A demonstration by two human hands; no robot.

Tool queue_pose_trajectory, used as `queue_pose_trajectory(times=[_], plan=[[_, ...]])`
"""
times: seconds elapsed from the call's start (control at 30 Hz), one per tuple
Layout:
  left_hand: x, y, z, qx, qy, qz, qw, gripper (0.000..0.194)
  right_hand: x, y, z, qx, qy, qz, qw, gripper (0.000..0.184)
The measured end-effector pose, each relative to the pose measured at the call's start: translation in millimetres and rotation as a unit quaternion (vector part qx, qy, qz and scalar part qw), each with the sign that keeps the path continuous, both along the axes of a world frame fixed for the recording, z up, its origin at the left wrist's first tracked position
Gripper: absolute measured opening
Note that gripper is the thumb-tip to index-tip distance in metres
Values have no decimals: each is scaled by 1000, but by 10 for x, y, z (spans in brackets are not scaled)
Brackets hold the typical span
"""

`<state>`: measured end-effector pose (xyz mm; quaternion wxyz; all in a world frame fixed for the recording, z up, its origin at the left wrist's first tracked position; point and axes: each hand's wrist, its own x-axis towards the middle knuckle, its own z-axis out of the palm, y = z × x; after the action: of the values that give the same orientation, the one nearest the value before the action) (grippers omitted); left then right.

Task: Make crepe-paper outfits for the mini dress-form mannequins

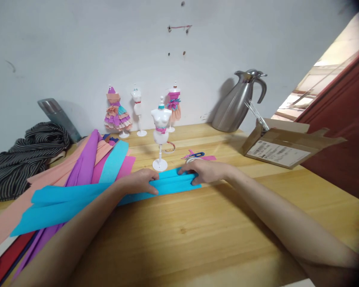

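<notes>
A long strip of blue crepe paper [77,199] lies folded lengthwise across the wooden table [197,231]. My left hand [140,181] presses on its middle part, fingers curled down over the fold. Further along, my right hand [205,171] pinches the strip's right end, fingers closed on the paper edge. Just behind the strip stands a small white mannequin [160,131] with a pink band at its waist.
Pink, purple and peach paper sheets [86,163] fan out at the left. Three more mini mannequins [137,109], two of them dressed, stand by the wall. A steel jug [237,101], an open cardboard box [283,145], striped cloth [26,153], small scissors [196,154] and a tape roll [170,147] are nearby.
</notes>
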<state>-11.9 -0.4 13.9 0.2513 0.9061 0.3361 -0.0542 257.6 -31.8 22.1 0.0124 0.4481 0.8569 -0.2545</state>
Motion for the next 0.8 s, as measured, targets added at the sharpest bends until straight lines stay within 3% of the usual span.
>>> queue_pose_trajectory(times=[0.1,0.23,0.3,0.4,0.6,0.8], plan=[[-4,12,-16,-8,8,-8,1000,21,130,5,119,-20,55,-19,998,41],[-1,28,-38,-13,3,-20,1000,21,403,59,246,83,54,-143,985,27],[7,27,-43,-10,1,-21,1000,21,546,135,190,130,16,-195,972,26],[19,16,-38,-10,2,-23,1000,24,715,286,-36,204,-1,-264,943,22],[28,1,-7,-20,4,-24,1000,27,836,486,-439,221,3,-258,940,27],[33,12,-14,-28,7,-19,999,27,837,533,-495,221,-9,-195,956,31]])
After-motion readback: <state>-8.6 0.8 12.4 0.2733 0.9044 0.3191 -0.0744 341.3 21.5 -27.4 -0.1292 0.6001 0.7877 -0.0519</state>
